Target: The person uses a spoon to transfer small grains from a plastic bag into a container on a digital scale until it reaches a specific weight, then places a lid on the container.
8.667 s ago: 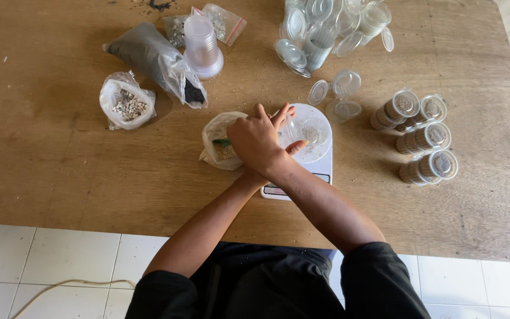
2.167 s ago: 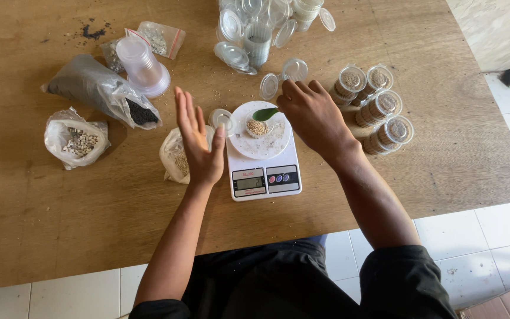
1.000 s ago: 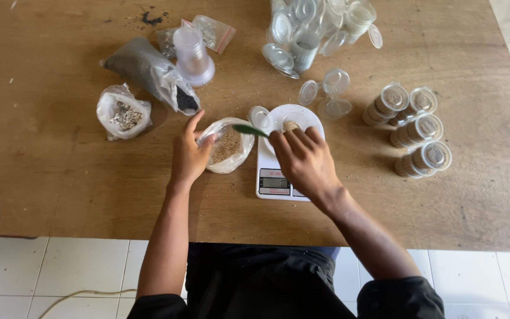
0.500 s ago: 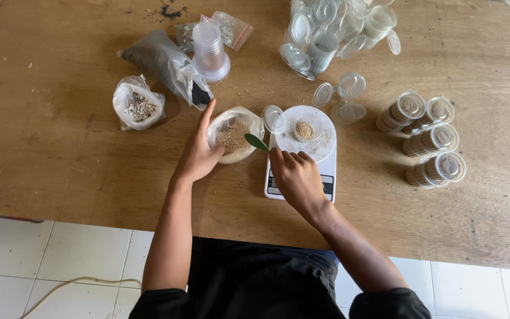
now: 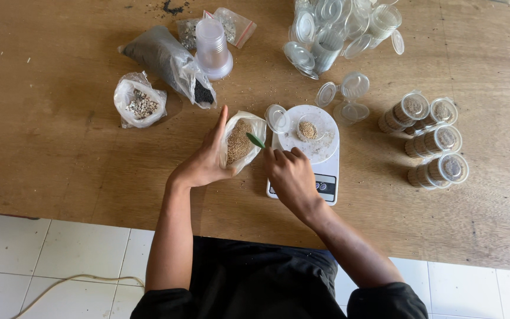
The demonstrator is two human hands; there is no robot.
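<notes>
L hand (image 5: 205, 162) cups seed bag (image 5: 240, 142) open w/ a loose grip so R hand (image 5: 290, 174), pinching green scoop (image 5: 255, 140), dips in at 9 o'clock of scale (image 5: 309, 153).

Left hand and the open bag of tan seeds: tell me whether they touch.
Touching. The head view shows the left hand cupped against the side of the bag of tan seeds, propping it open.

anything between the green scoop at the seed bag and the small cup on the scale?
Nothing visible. The small green scoop in the right hand sits at the mouth of the clear plastic bag of tan seeds. The small clear plastic cup on the white kitchen scale has only its open hinged lid beside the gap.
</notes>
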